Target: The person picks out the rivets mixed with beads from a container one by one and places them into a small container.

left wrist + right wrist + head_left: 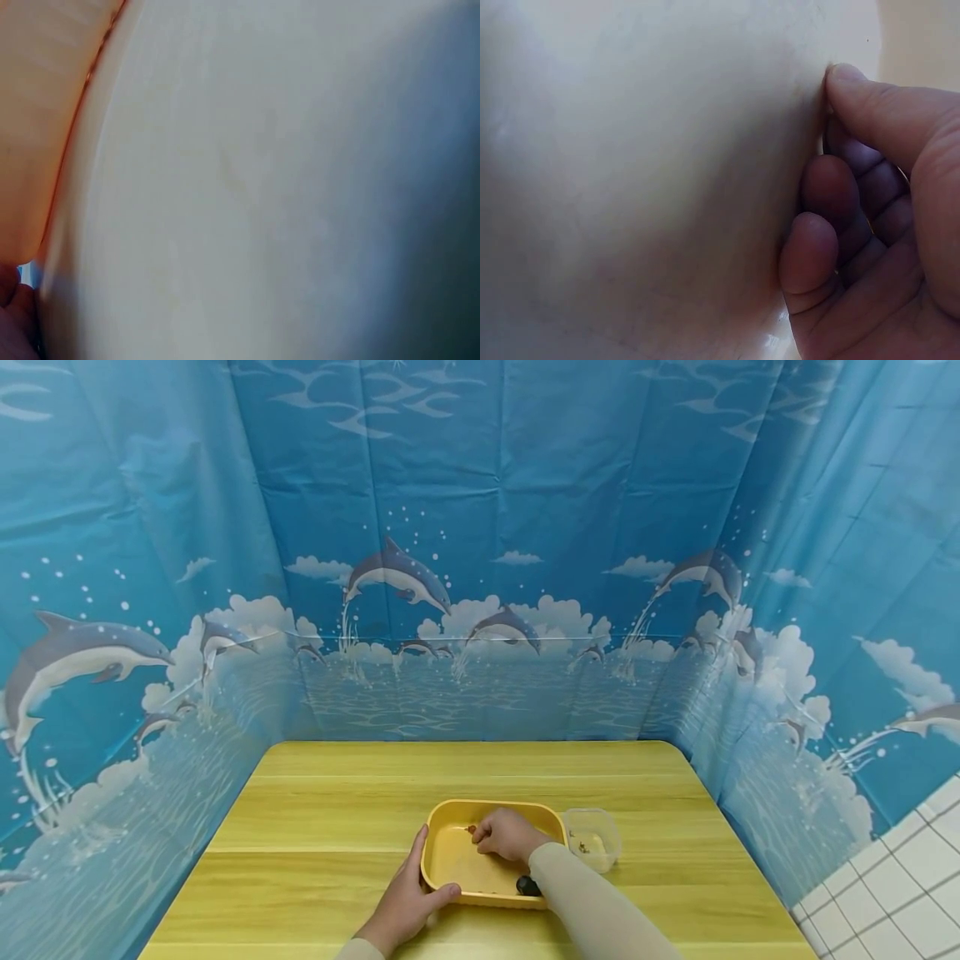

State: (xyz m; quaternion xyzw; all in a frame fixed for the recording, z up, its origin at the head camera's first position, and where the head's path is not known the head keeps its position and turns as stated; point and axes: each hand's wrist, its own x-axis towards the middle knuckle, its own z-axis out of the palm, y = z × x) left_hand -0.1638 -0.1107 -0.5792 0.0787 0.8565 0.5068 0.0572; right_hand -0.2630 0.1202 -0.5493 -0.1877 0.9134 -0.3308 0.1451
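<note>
A yellow plastic basin [495, 898] with rounded corners stands on the table. My left hand [408, 893] holds its front left corner, the thumb over the front rim and the fingers along the left side. Inside the basin, my right hand [508, 837] has its fingers curled and pinches a small reddish-brown thing [471, 829] at the fingertips. That thing is too small to identify. In the right wrist view the thumb [885, 112] meets the forefinger, and what lies between them is hidden. A black rounded object [528, 886] lies in the basin's front right corner, partly behind my sleeve.
A clear plastic container [603, 853] with a few small dark bits in it stands against the basin's right side. The yellow wood-grain table [337, 814] is bordered by blue dolphin-print curtains [480, 693]. White tiles [885, 877] show at the far right.
</note>
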